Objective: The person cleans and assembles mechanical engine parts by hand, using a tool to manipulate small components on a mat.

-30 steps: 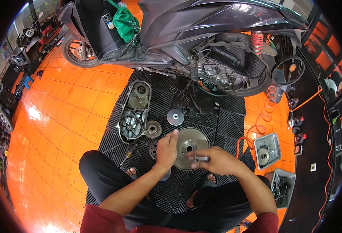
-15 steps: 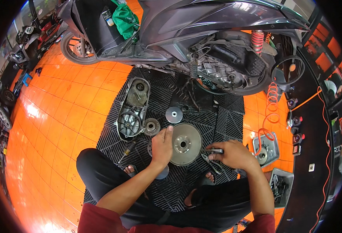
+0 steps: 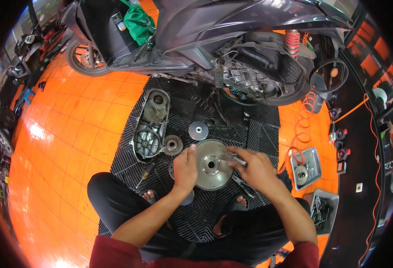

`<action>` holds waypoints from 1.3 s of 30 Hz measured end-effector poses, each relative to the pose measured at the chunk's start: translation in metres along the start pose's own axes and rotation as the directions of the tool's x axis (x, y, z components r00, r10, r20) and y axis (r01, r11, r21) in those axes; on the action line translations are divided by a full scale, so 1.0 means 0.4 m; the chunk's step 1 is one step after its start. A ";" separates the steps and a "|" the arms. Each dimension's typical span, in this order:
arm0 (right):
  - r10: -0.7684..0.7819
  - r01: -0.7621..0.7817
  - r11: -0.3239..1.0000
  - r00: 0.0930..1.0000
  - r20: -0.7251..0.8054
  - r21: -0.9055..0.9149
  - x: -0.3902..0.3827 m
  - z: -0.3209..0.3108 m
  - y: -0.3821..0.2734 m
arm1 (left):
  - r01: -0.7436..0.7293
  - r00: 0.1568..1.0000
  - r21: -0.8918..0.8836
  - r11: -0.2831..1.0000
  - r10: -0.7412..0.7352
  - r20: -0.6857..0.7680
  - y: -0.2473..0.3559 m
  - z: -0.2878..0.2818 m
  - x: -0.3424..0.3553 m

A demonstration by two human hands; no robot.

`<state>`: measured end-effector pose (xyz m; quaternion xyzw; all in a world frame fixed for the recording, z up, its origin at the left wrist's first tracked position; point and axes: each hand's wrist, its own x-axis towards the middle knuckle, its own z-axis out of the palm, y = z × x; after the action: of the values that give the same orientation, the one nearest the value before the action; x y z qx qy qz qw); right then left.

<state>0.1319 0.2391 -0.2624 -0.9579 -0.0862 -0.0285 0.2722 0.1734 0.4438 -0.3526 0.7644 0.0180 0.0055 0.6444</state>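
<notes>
A wide round metal pulley half point(image 3: 213, 176) with a raised hub and centre hole is held up over the black mat. My left hand point(image 3: 186, 169) is closed on its left rim, thumb pointing up and the other fingers largely hidden. My right hand point(image 3: 256, 169) grips a short silver tool point(image 3: 238, 159) at the pulley's right side; the tool's working end is blurred. Below that hand, pliers point(image 3: 242, 184) lie on the mat. Beyond the pulley sits a smaller shiny disc point(image 3: 198, 130), and to its left a ring-shaped metal part point(image 3: 173, 145).
A long metal transmission cover point(image 3: 154, 114) and a screwdriver point(image 3: 143, 176) lie left on the ribbed mat point(image 3: 263, 134). Ahead stands a scooter point(image 3: 196, 31) with its side casing opened. At right are a parts tray point(image 3: 311, 158), a tool bin point(image 3: 332, 210) and a coiled orange hose point(image 3: 304, 118).
My right hand has moved up and left with the silver tool, from above the pliers to the pulley's right side. My left hand keeps its hold on the rim.
</notes>
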 end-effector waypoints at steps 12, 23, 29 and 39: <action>-0.126 0.126 0.985 0.992 -0.010 0.119 -0.010 0.031 -0.060 | 0.003 1.000 0.024 1.000 -0.004 0.027 0.026 0.008 -0.013; 0.024 0.000 0.996 0.966 0.257 -0.094 -0.042 -0.036 -0.062 | -0.141 0.985 0.114 0.983 0.151 -0.085 -0.016 0.006 0.008; -0.054 0.061 0.998 0.968 0.244 -0.018 -0.051 -0.050 -0.040 | -0.093 0.995 0.133 0.987 0.097 -0.020 0.001 0.010 0.011; 0.020 -0.106 0.901 0.979 0.205 0.420 -0.050 -0.177 -0.084 | 0.523 0.825 -0.654 0.547 -0.517 0.227 0.053 -0.032 0.078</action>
<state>0.1057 0.2271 -0.1869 -0.8751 -0.0855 0.0944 0.4668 0.2045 0.4540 -0.3299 0.4268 0.2372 -0.1820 0.8535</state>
